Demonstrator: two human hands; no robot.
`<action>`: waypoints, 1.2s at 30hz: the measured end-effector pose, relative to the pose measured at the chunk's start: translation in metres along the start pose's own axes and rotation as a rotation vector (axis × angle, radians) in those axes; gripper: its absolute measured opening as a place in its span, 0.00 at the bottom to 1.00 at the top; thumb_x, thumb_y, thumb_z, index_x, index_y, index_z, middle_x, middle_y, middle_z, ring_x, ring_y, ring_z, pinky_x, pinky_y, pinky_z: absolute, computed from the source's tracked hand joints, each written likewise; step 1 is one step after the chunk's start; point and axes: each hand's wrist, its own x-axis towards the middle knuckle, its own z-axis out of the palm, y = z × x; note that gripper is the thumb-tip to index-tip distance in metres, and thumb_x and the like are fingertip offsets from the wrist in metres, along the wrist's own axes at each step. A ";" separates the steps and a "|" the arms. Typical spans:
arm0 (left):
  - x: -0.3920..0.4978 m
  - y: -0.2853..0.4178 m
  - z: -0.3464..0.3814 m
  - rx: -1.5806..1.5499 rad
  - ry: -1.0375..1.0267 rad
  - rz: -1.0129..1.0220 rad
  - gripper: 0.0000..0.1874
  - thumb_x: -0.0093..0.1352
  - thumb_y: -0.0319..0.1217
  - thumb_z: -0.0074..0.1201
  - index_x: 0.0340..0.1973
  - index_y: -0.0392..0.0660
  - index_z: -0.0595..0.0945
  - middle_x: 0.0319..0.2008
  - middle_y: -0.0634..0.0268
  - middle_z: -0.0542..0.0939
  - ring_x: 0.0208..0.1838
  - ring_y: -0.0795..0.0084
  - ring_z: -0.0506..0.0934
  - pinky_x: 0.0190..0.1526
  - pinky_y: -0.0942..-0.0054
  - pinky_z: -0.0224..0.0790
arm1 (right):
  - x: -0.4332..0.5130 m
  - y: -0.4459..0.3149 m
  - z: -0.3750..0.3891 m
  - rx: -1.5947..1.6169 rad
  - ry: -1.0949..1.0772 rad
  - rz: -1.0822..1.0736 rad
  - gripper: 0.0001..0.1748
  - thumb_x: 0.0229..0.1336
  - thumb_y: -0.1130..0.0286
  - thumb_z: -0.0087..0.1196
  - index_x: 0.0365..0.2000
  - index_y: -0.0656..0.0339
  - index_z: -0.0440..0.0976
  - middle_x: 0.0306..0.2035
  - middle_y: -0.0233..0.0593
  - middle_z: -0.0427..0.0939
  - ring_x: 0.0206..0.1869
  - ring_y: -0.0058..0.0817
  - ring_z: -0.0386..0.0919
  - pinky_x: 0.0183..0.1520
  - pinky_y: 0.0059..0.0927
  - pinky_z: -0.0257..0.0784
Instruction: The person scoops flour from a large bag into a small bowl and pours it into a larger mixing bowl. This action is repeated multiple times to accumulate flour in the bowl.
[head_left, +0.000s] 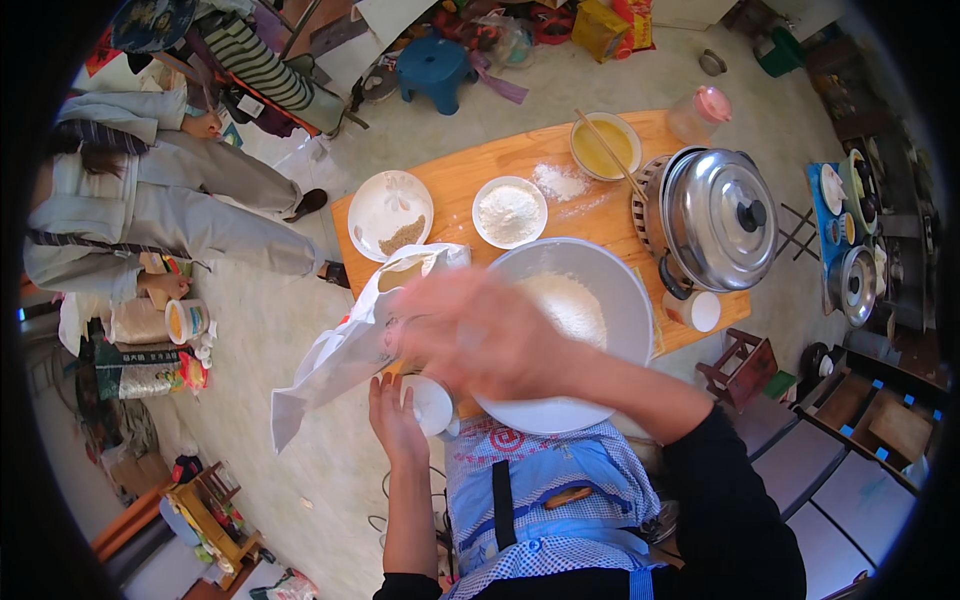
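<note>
My right hand, blurred, is over the near left rim of a large mixing bowl that holds a heap of flour. Whether it holds anything is hidden by the blur. Beside it leans a tall white flour bag with its mouth open. My left hand is raised by the bag's lower side, its fingers against the side of a white round container; whether it grips this is unclear. Beyond the mixing bowl stand a small bowl of white flour and a plate with brown powder.
On the wooden table are a bowl of yellow liquid with chopsticks across it, a lidded steel steamer pot, a pink-lidded jug and a white tub. Another person sits at the left.
</note>
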 end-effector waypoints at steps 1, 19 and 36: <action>-0.008 -0.003 0.004 -0.023 0.002 0.002 0.27 0.70 0.33 0.43 0.62 0.38 0.59 0.58 0.54 0.65 0.61 0.64 0.65 0.57 0.66 0.58 | -0.009 0.021 -0.018 0.082 0.053 0.153 0.26 0.38 0.75 0.61 0.44 0.60 0.71 0.45 0.43 0.73 0.50 0.40 0.70 0.54 0.39 0.65; -0.016 -0.186 0.132 1.330 -0.300 0.502 0.41 0.62 0.45 0.56 0.65 0.44 0.55 0.65 0.39 0.48 0.66 0.37 0.51 0.59 0.40 0.48 | -0.170 0.302 -0.009 0.961 -0.154 1.557 0.27 0.54 0.81 0.44 0.57 0.61 0.57 0.52 0.46 0.69 0.48 0.38 0.75 0.50 0.40 0.75; -0.019 -0.264 0.069 1.722 -0.958 1.051 0.18 0.62 0.30 0.46 0.48 0.54 0.77 0.65 0.63 0.59 0.66 0.59 0.58 0.60 0.34 0.41 | -0.114 0.216 -0.092 0.837 0.224 1.287 0.31 0.52 0.82 0.44 0.58 0.64 0.54 0.51 0.43 0.67 0.50 0.33 0.73 0.50 0.35 0.76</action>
